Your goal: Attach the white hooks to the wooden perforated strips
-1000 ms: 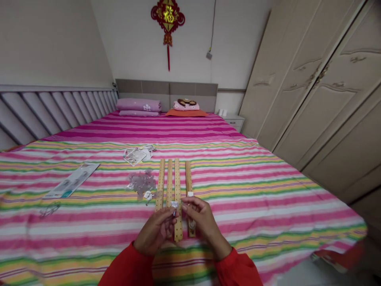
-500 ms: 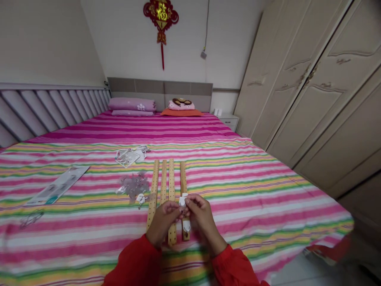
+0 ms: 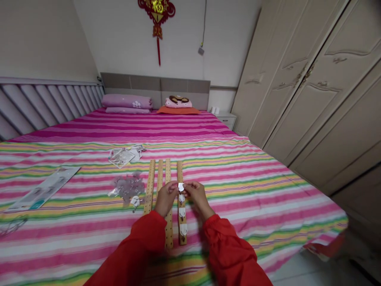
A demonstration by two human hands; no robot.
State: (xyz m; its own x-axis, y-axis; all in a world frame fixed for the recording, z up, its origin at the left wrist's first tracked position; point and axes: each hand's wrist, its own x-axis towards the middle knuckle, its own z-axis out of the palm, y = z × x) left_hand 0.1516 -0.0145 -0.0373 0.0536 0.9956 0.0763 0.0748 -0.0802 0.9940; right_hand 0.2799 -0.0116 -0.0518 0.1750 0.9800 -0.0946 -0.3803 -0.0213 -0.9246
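Clock centred on the hands, 12 toward the headboard (image 3: 190,84), as I stand watching. Left hand (image 3: 164,198) and right hand (image 3: 197,197) meet over the rightmost wooden strip (image 3: 179,169); thumbs and fingers of both are drawn narrow, pinching a white hook piece (image 3: 181,186) from either side. Whether it touches the wood — cannot tell.

Progress: three white pieces (image 3: 182,213) sit in a row on that strip at 6 o'clock; the held one lines up as a fourth. At 12 its far stretch is bare. The three other strips (image 3: 168,230), side by side toward 9, show no pieces where visible; hand and sleeve hide parts. Supply remaining: a clear-packed pile (image 3: 129,186) at 9, one loose hook (image 3: 135,201) at its near edge.

Room: the lowest piece lies close to the strip's near end. The left side is tight — neighbouring strips run under that hand. From 1 to 4 only striped cloth (image 3: 238,190) shows, the bed's edge well apart.
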